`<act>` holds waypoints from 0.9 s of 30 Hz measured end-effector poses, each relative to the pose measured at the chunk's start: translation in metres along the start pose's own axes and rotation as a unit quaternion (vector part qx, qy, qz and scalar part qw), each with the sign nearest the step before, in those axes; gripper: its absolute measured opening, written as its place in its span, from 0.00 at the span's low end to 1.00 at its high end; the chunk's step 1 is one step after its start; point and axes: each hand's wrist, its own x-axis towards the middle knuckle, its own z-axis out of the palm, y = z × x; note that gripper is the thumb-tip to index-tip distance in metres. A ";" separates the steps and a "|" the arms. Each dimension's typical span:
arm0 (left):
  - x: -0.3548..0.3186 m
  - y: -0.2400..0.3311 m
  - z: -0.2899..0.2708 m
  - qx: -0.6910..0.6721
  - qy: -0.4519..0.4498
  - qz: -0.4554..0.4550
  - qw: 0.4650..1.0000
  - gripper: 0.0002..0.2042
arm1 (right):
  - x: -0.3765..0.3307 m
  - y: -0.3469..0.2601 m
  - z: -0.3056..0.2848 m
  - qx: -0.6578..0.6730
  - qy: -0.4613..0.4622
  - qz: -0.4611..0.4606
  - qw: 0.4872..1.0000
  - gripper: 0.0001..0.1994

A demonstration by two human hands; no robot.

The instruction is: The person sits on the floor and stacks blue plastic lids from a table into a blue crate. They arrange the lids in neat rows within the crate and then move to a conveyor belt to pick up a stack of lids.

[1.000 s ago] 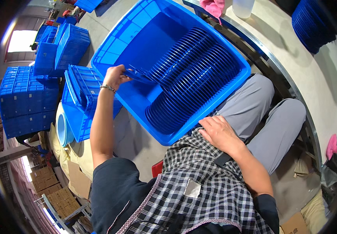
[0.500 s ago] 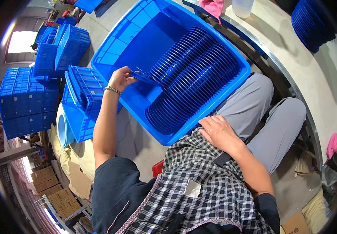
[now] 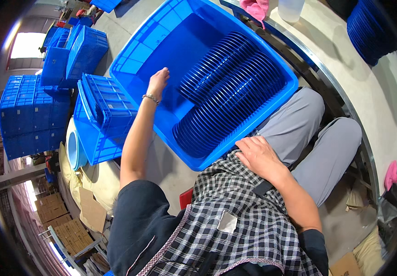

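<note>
Reaching into the large blue plastic tub (image 3: 272,108), the left hand (image 3: 158,81) hangs released, fingers loosely curled, grasping nothing, just left of the rows of blue discs (image 3: 228,92) standing on edge inside it. The right hand (image 3: 258,156) lies flat and released on the checked apron (image 3: 235,216), near the tub's front rim. Blue lattice crates (image 3: 104,103) sit left of the tub.

- Light: bright, even daylight; strongest source a blown-out white opening (image 3: 25,45) at upper left.
- Glare: soft sheen on the blue tub (image 3: 161,43) walls and the pale table (image 3: 382,87).
- Shadows: soft, shallow, beneath the tub and the forearm.
- Distortion: heavy fisheye; straight edges bow, black vignette rings the corners.
- Focus: centre sharp; rim areas smeared, cartons (image 3: 53,209) at lower left indistinct.
</note>
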 end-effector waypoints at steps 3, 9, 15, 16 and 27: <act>0.000 -0.012 0.062 -0.005 -0.036 -0.027 0.999 0.34 | 0.000 0.004 0.003 -0.015 0.042 -0.025 0.999 0.12; -0.010 0.018 0.060 0.126 -0.112 0.020 0.986 0.36 | -0.002 0.003 0.002 -0.005 0.004 0.006 1.000 0.16; 0.011 0.004 0.063 0.156 -0.137 0.020 0.978 0.37 | -0.001 0.003 0.001 -0.004 -0.017 0.012 1.000 0.17; 0.016 0.004 0.063 0.160 -0.166 0.017 0.973 0.37 | -0.001 0.004 0.000 -0.002 -0.015 0.013 1.000 0.17; 0.007 0.021 0.067 0.271 -0.191 0.035 0.943 0.41 | -0.002 0.004 0.002 -0.012 -0.017 0.011 1.000 0.16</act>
